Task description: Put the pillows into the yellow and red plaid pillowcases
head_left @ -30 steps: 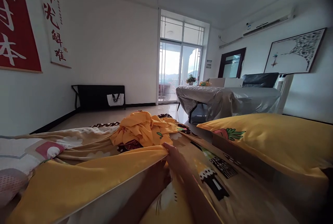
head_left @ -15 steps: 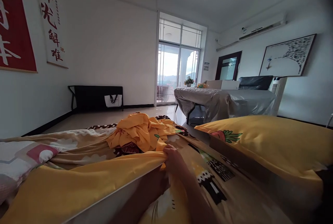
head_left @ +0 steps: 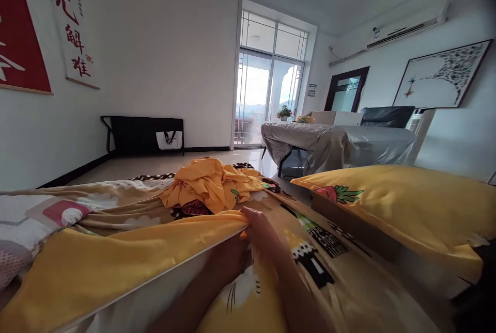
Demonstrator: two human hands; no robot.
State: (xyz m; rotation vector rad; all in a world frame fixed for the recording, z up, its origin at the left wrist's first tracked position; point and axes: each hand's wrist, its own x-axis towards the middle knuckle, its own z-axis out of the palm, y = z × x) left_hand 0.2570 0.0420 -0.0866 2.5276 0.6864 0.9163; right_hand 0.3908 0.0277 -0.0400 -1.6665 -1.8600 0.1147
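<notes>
A yellow pillowcase (head_left: 127,250) lies across the front of the bed, its pale-edged opening facing me. My right hand (head_left: 259,225) is closed on its far corner, fingers bent over the yellow cloth. Under the raised upper layer reaches my left hand (head_left: 237,256), close beside the right one; its fingers are in shadow and hidden by the cloth. Whitish fabric shows inside the opening. Below my hands the yellow lower layer carries a white animal face with whiskers (head_left: 242,286). Beyond lies a crumpled heap of yellow cloth (head_left: 205,183).
A plump yellow pillow (head_left: 399,204) with a radish print rests at the right. White and pink bedding (head_left: 29,224) lies at the left on the patterned brown sheet (head_left: 329,286). Farther back stand a plastic-covered table (head_left: 321,139) and a black bench (head_left: 143,134) with a white bag.
The view has tipped down slightly. The cloth tip that stood up beside my right hand now lies lower and flatter. My right hand keeps its hold on the corner.
</notes>
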